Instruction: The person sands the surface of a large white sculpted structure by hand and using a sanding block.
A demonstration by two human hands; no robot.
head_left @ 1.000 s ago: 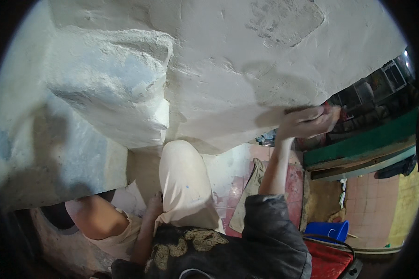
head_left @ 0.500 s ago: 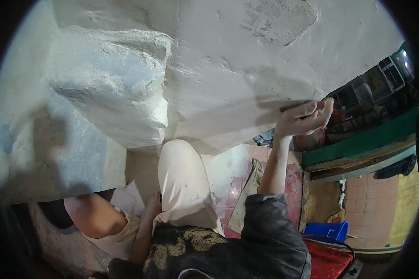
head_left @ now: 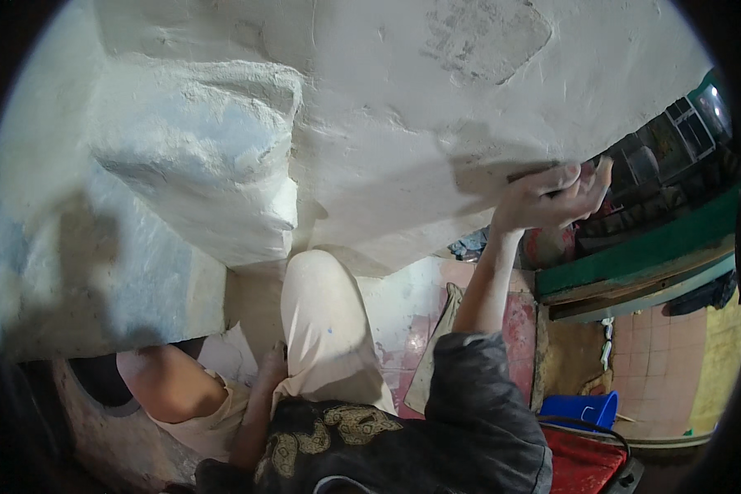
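Observation:
My right hand [head_left: 556, 198] is curled around a thin dark tool [head_left: 525, 174] against the white plastered wall [head_left: 403, 181], near its lower right edge, casting a shadow there. The plaster is rough, with a grey patch [head_left: 486, 37] higher up and a lumpy step [head_left: 198, 148] at left. My left hand [head_left: 273, 362] is low beside my raised knee [head_left: 321, 305] in pale trousers, fingers closed at a small dark thing that I cannot make out.
A green beam [head_left: 634, 235] and cluttered dark shelves [head_left: 650, 148] are at right. A blue bucket [head_left: 576, 410], a red object [head_left: 580, 465] and a tan cloth [head_left: 432, 354] lie lower down. A blotchy pale-blue wall [head_left: 140, 272] borders the left.
My right hand has shifted slightly up along the wall's edge, and to the right over the last half second. My left hand stays beside the knee.

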